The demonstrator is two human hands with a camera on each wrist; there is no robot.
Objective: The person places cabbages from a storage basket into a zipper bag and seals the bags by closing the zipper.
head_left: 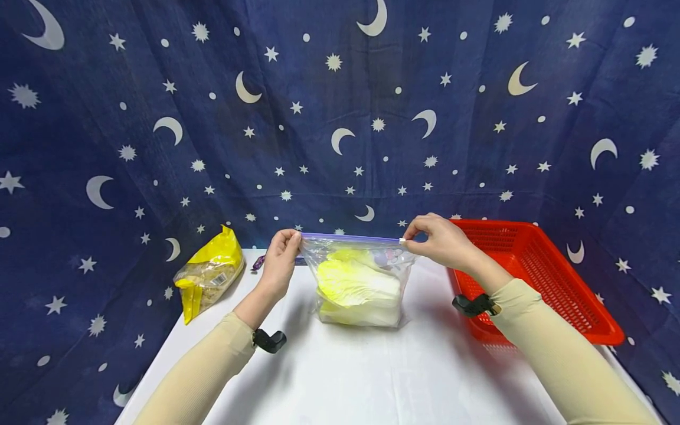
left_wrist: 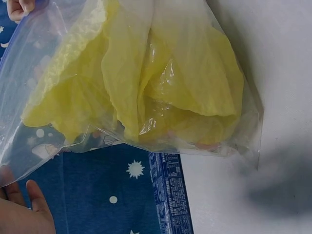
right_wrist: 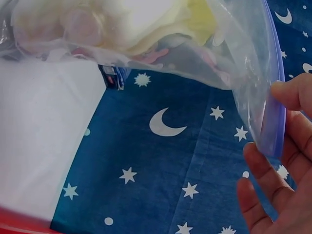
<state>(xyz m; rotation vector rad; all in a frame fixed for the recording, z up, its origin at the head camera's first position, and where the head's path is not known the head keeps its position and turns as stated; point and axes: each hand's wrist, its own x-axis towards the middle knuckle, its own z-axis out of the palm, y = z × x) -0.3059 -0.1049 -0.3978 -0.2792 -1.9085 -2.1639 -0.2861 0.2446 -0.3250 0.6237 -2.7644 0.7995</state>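
A clear zip bag (head_left: 366, 247) with a purple top strip hangs upright between the two hands over the white table. Pale yellow-green Chinese cabbage (head_left: 356, 280) shows inside it. My left hand (head_left: 281, 262) pinches the bag's upper left corner between thumb and fingers; in the left wrist view that hand (left_wrist: 24, 214) is partly cut off. At the opposite end of the strip, my right hand (head_left: 441, 239) pinches the white slider (head_left: 402, 241) with thumb and forefinger. In the right wrist view, the purple strip (right_wrist: 278, 117) lies between thumb and fingers, with the other fingers spread.
A red plastic basket (head_left: 552, 277) stands at the right, under the right forearm. At the back left of the white table (head_left: 361, 378) leans a yellow package (head_left: 212, 271). A blue printed box (left_wrist: 170, 195) lies behind the bag at the table's far edge. Star-patterned cloth (head_left: 297, 147) hangs all round.
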